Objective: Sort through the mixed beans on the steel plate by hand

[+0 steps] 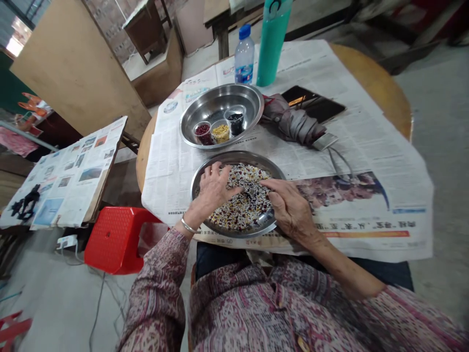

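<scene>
A shallow steel plate [238,157] sits on the newspaper in front of me, heaped with mixed red, white and dark beans [245,200]. My left hand [214,188] rests spread on the mix, a bangle on its wrist. My right hand [289,210] lies at the plate's right side, with its fingertips on the beans. Neither hand visibly holds anything. Behind the plate stands a larger steel basin [216,105] holding small cups of red grains [203,133], yellow grains [221,133] and black grains [235,122].
Newspaper [366,146] covers a round wooden table [377,83]. A folded grey umbrella [295,122], dark phone [313,102], water bottle [244,56] and teal flask [271,41] stand beyond the plates. A red stool [117,239] sits at left.
</scene>
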Demonstrator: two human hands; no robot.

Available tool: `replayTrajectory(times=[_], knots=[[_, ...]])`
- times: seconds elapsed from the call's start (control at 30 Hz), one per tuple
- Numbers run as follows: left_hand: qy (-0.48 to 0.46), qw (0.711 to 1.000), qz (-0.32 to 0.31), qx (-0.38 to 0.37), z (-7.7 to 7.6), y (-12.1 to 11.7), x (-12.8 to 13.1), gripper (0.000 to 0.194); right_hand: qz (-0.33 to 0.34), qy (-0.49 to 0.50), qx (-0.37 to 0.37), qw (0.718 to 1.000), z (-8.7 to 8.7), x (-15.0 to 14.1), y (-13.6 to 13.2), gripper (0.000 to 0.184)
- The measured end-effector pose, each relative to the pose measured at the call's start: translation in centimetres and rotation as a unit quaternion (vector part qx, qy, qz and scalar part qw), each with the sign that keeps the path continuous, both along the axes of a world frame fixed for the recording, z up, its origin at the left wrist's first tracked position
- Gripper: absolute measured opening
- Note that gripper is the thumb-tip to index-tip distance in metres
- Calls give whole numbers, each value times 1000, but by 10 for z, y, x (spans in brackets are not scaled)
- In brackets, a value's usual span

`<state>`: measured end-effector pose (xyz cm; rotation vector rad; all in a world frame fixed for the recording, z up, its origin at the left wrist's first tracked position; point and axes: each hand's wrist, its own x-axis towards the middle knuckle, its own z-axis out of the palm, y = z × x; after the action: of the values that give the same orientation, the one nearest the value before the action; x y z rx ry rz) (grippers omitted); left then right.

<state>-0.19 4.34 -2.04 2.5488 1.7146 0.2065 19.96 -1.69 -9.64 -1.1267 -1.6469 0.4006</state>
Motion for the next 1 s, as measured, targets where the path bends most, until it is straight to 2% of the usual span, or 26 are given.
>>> replayTrajectory(times=[0.07, 0.13, 0.27, 0.37, 0.43, 0.57, 0.67, 0.77, 0.8, 0.9, 0.93, 1.0], knots=[[-1, 999, -34, -10, -2, 3, 18, 71, -3, 0, 5, 1000, 1, 0, -1, 34], [-2, 996, -80, -27, -5, 7, 35, 70, -13, -2, 3, 1000, 2, 1, -2, 31], [-4, 981, -177, -74, -10, 8, 51, 32, -36, -7, 8, 999, 3, 0, -2, 26], [23, 972, -213, -94, -7, 0, 42, 18, -35, -4, 18, 999, 3, -1, 0, 23], [51, 975, -201, -82, -2, -10, 28, 17, -33, -1, 16, 999, 3, -2, 0, 22], [76, 989, -125, -37, 9, -33, -7, 14, -26, 8, 15, 1000, 4, -3, 1, 20], [50, 998, -41, -19, 11, -43, -26, 16, -27, 14, 17, 999, 4, -4, 1, 19], [-1, 999, 43, 0, 7, -47, -32, 20, -29, 16, 15, 999, 4, -5, 3, 20], [-13, 998, 62, 1, 6, -47, -31, 27, -28, 16, 15, 999, 4, -5, 3, 20], [-7, 996, 86, -27, 1, -44, -23, 68, -26, 14, 20, 999, 3, -6, 5, 20], [2, 996, 85, -39, 0, -43, -19, 77, -26, 11, 22, 999, 2, -6, 5, 20], [13, 996, 71, -49, -1, -39, -10, 80, -26, 5, 27, 999, 1, -6, 6, 19]])
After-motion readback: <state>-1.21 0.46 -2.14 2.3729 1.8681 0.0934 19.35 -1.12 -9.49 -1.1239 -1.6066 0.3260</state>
